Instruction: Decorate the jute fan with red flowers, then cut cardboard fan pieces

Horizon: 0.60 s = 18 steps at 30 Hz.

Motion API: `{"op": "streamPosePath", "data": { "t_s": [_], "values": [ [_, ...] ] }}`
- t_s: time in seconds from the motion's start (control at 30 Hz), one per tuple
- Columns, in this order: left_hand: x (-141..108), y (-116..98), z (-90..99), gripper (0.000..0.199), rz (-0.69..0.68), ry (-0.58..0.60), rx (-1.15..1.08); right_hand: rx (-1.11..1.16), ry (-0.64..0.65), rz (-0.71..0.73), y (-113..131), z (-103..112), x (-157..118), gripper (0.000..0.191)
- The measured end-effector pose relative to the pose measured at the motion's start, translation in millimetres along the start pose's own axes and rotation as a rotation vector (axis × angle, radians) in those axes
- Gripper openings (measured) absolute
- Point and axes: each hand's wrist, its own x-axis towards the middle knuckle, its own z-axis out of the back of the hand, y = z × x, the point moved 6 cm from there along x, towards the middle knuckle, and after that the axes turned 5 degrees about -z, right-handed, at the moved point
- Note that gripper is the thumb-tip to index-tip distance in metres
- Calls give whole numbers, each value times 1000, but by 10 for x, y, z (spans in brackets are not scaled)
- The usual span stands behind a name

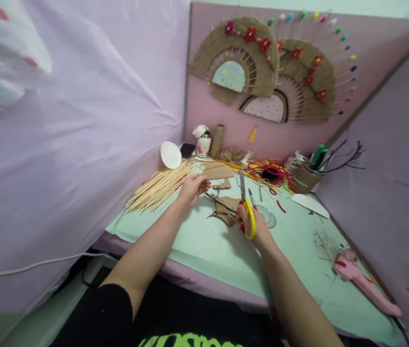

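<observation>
My left hand [192,189] is closed at the left edge of a brown cardboard piece [219,170], pinching it between thumb and fingers above the table. In my right hand [251,222] is a pair of scissors [251,219] with yellow handles, its metal blades pointing up and away from me. Cut cardboard scraps [225,212] lie on the table between my hands, with a thin dark strip or twig across them. Beside my right hand are a pen [252,197] and a clear protractor [266,217].
Thin bamboo sticks [159,188] spread at the left, near a white bowl [170,154]. Tangled coloured wires [267,169], a twine spool [218,140] and a pen holder [304,178] stand at the back. A pink glue gun [365,284] lies at the right.
</observation>
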Motion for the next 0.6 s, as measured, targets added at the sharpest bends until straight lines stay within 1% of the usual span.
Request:
{"op": "streamPosePath", "data": {
  "t_s": [0.1,0.17,0.2,0.27,0.33,0.37,0.43,0.5,0.53,0.6],
  "values": [
    [-82,168,-145,15,119,163,94,139,-114,70,49,96,60,43],
    [-177,286,-243,18,208,318,190,280,-199,129,82,189,86,44],
    [-238,340,-292,20,254,425,256,345,-246,156,93,242,92,45],
    [-384,432,-372,24,354,679,404,424,-304,190,110,330,94,48],
    [-506,463,-401,32,427,884,503,391,-285,199,139,362,88,47],
    [-543,450,-407,38,439,952,519,341,-252,195,157,357,80,45],
    [-578,399,-413,50,444,1031,493,224,-177,183,192,329,53,42],
    [-595,363,-416,59,471,1069,427,131,-136,178,223,304,13,41],
    [-601,362,-414,62,497,1072,394,98,-122,177,238,290,-7,41],
    [-581,391,-404,64,526,1010,359,50,-77,179,262,240,-42,40]
  ]
}}
